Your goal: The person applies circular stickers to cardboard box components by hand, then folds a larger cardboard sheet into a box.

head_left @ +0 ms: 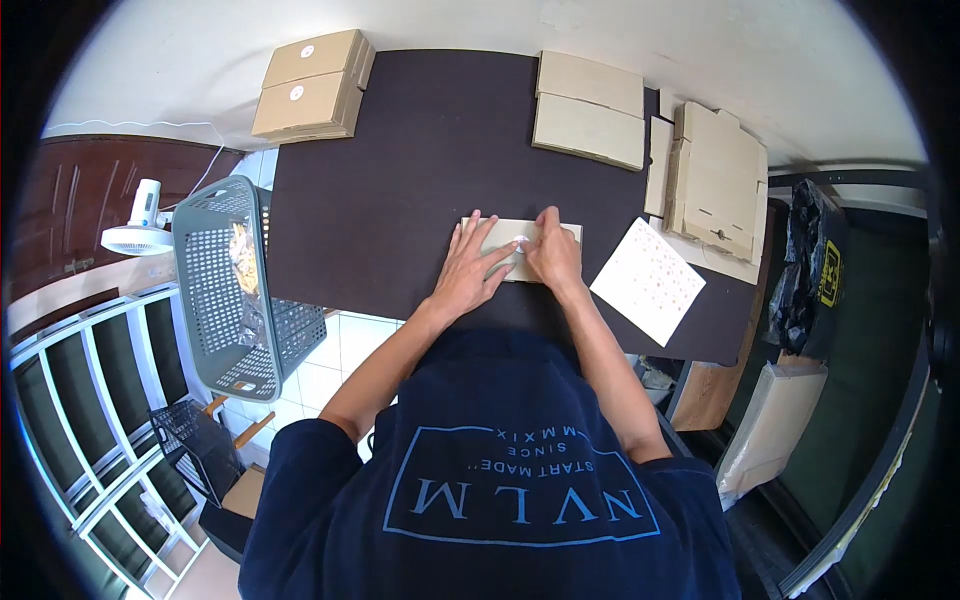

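Box (512, 240) flat on desk (380, 180), near-centre edge. Left hand (468, 272) lies on it, fingers spread and released, pressing flat. Right hand (552, 252) touches it too, fingers bent onto a small white sticker (520, 243). Sticker sheet (648, 280) just right. Boxes stacked far left (312, 85) and far right (590, 108). Basket (235, 285) left of desk.

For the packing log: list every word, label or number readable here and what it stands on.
"NVLM", inside a printed frame on the dark shirt.
"START MADE" and "SINCE", smaller print, same shirt.
Yellow mark on the black bag: unreadable.
Round stickers on the closed boxes: too small.
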`<state>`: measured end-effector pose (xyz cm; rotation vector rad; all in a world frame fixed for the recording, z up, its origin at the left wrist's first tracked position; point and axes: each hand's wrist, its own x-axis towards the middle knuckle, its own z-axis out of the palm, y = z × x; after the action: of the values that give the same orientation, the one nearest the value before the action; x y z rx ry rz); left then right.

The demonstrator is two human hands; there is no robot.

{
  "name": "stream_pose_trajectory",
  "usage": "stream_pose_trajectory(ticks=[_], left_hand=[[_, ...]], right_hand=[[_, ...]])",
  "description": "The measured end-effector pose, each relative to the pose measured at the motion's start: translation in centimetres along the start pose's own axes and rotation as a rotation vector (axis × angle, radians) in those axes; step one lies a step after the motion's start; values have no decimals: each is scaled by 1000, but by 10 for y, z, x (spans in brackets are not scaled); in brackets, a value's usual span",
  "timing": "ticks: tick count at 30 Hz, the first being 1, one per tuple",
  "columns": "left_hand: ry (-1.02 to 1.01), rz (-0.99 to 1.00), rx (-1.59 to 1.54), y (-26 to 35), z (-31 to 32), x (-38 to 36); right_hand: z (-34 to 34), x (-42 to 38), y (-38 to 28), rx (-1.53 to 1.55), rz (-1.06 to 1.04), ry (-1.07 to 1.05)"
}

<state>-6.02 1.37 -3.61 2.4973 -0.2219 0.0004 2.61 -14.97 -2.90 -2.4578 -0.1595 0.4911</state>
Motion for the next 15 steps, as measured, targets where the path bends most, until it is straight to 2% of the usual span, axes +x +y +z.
stream_pose_trajectory(ticks=[3, 5, 8, 12, 15], left_hand=[[8, 17, 2, -3, 1, 0], [14, 21, 12, -4, 2, -1], [20, 31, 46, -4, 4, -2], [22, 37, 99, -2, 2, 0], [27, 63, 91, -6, 3, -1]], right_hand=[[-7, 7, -2, 87, 54, -80], [-16, 8, -10, -19, 126, -78], [-16, 15, -3, -5, 157, -104], [-13, 21, 9, 68, 161, -155], [-8, 11, 20, 124, 65, -124]])
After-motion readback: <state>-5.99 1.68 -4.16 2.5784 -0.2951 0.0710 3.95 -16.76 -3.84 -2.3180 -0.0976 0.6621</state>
